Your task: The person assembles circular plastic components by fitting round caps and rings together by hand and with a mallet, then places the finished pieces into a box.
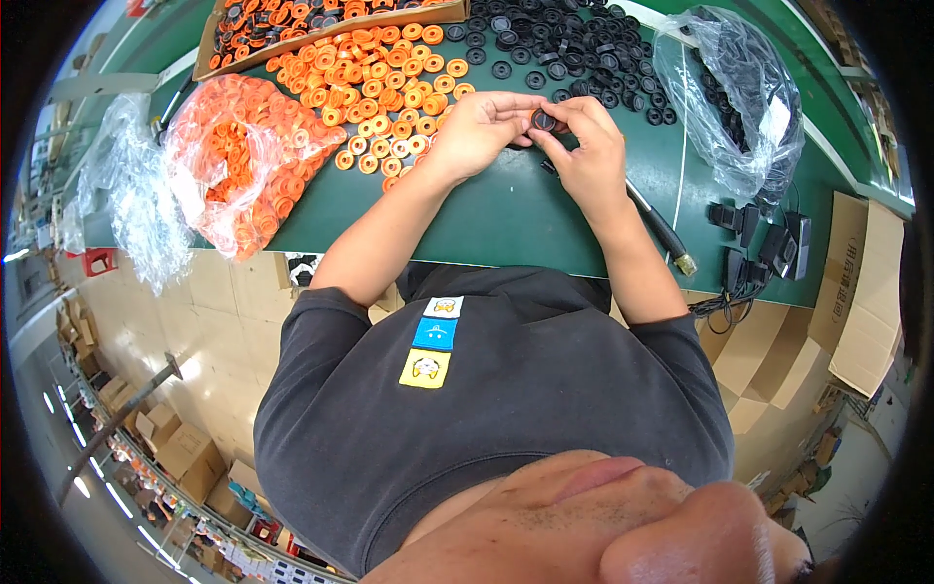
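Observation:
Over the green table, my two hands meet at a small black round piece [544,120], like a ridged cap or small wheel. My right hand [591,146] pinches it between thumb and forefinger. From the other side, my left hand [477,131] closes its fingertips on the same piece. Something dark shows just under the left fingers, too hidden to name. Loose orange rings [375,88] spread left of my hands, some near the left wrist. Black round pieces [574,49] lie in a heap beyond my hands.
A cardboard tray [341,24] of orange and black pieces stands at the back. Left is a clear bag of orange rings [243,165]; right, a bag of black parts [739,107]. A dark-handled tool [662,229] and black adapters [769,248] with cables lie right, near an open carton [856,292].

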`<state>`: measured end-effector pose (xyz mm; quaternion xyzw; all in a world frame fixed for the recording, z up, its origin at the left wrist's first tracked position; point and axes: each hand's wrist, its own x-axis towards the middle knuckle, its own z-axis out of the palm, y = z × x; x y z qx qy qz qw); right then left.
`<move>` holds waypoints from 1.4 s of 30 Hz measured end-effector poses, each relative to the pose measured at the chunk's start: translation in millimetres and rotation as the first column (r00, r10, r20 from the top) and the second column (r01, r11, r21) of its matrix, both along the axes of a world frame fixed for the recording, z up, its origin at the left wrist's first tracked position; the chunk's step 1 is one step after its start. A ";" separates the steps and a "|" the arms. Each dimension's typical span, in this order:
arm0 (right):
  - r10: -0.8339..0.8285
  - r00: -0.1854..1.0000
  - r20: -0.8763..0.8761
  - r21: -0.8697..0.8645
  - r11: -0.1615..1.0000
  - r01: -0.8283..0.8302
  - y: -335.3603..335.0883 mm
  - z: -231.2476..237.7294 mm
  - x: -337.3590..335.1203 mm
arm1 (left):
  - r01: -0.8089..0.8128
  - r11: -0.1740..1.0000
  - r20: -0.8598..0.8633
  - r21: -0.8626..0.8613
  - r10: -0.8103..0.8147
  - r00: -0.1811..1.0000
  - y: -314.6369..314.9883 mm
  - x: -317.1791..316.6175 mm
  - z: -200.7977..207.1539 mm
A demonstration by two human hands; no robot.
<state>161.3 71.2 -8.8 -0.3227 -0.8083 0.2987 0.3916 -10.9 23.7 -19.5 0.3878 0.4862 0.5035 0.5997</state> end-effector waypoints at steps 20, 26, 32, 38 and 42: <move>-0.018 0.999 0.046 -0.037 0.999 0.020 -4.1 3.8 2.7 | 0.032 0.998 -0.005 -0.051 -0.032 0.999 -0.9 0.1 1.8; -0.009 0.999 0.039 0.006 1.000 0.009 -2.5 -1.6 3.1 | 0.060 0.997 0.023 -0.052 -0.059 0.998 0.4 -4.2 0.6; 0.003 0.999 0.043 0.030 1.000 -0.004 -2.3 -1.7 2.4 | 0.060 0.998 0.044 -0.023 -0.059 0.997 -0.5 -4.5 4.0; 0.019 0.999 0.034 0.071 0.997 -0.021 -2.3 -1.2 2.4 | 0.052 0.999 0.043 -0.016 -0.051 0.998 -0.2 -5.1 -0.8; 0.051 0.999 0.012 -0.029 0.998 -0.050 -1.2 0.6 3.1 | 0.055 0.998 0.031 -0.016 -0.055 0.998 0.5 -4.0 -0.7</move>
